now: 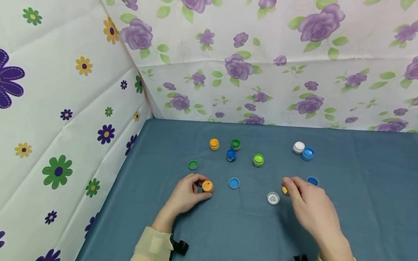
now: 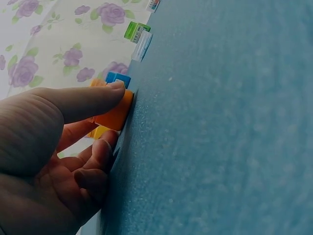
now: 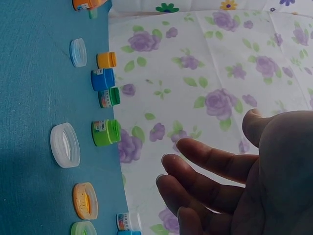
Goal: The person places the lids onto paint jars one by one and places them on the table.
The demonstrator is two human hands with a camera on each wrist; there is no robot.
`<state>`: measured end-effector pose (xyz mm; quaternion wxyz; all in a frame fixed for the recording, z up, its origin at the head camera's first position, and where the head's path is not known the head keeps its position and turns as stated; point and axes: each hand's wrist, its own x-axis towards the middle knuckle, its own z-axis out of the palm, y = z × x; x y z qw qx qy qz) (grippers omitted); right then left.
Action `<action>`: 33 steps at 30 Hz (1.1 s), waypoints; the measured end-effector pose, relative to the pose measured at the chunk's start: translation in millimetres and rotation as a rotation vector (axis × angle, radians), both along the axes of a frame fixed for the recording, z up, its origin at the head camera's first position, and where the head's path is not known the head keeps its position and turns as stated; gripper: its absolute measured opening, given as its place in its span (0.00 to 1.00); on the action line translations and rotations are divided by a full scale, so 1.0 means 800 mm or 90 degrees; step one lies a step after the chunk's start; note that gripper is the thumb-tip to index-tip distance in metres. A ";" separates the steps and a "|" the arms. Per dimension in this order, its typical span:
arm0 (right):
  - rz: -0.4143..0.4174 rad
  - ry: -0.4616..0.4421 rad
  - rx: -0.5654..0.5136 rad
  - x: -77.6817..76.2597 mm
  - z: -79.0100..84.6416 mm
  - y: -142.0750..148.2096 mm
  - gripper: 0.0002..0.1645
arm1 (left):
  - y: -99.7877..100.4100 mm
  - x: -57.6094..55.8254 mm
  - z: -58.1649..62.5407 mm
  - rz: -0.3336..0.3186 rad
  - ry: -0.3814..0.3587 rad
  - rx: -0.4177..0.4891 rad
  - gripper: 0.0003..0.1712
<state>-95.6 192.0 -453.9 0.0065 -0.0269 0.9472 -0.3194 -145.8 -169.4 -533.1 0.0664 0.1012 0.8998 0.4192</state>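
In the head view, my left hand [image 1: 187, 193] grips a small orange paint jar [image 1: 207, 186] between thumb and fingers. The left wrist view has this orange jar [image 2: 116, 113] low against the cloth; I cannot tell whether it is capped. My right hand [image 1: 312, 210] hovers over the table, and the right wrist view has its loosely bent fingers [image 3: 205, 156] holding nothing. Below it lie an orange lid [image 3: 85, 200] and a light green lid [image 3: 83, 228]. A white lid [image 1: 273, 198] lies just left of that hand, a dark blue lid [image 1: 312, 181] beyond it.
Uncapped jars stand farther back: yellow-orange [image 1: 214, 144], dark green [image 1: 235, 145], dark blue [image 1: 231, 155] and light green [image 1: 258, 160]. A white jar [image 1: 298, 147] and light blue jar [image 1: 307, 154] touch at the right. A green lid [image 1: 192, 165] and light blue lid [image 1: 234, 183] lie nearer.
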 end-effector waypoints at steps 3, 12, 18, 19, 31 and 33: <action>-0.002 -0.001 0.003 0.001 0.000 0.000 0.37 | 0.000 0.000 0.000 -0.003 -0.003 0.002 0.20; 0.004 0.001 0.006 -0.002 0.006 0.000 0.38 | -0.003 0.002 -0.002 -0.012 -0.005 0.005 0.22; -0.001 -0.006 0.008 -0.002 0.008 0.003 0.38 | -0.008 0.003 0.003 -0.024 -0.034 0.049 0.30; -0.003 -0.008 0.009 -0.002 0.009 0.004 0.38 | -0.009 0.004 0.006 -0.025 -0.046 0.065 0.33; -0.033 -0.002 0.000 -0.003 0.006 0.022 0.30 | -0.016 -0.011 0.043 0.109 -0.029 0.214 0.26; -0.032 -0.003 0.001 -0.004 0.004 0.022 0.30 | -0.016 -0.021 0.047 0.132 -0.015 0.221 0.24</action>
